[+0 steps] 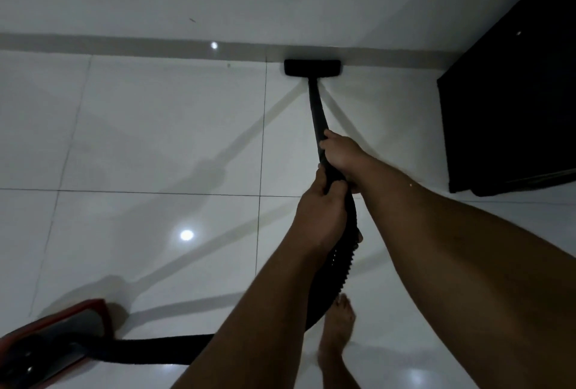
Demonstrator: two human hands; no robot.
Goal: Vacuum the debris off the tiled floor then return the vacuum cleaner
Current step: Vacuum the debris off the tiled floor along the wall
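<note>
The black vacuum wand [315, 105] runs from my hands down to a black floor nozzle [312, 67], which lies flat on the glossy white tiled floor [162, 127] against the base of the wall. My right hand [341, 156] grips the wand higher up. My left hand [322, 214] grips just behind it, where the ribbed black hose [344, 267] begins. The hose curves down and left to the red and grey vacuum body [53, 345] at the bottom left. A small dark speck [228, 65] lies on the floor by the skirting.
A dark cabinet [511, 102] stands against the wall at the right. A grey skirting strip [124, 45] runs along the wall's base. My bare foot [338, 326] stands on the tiles below my hands. Ceiling lights reflect off the floor.
</note>
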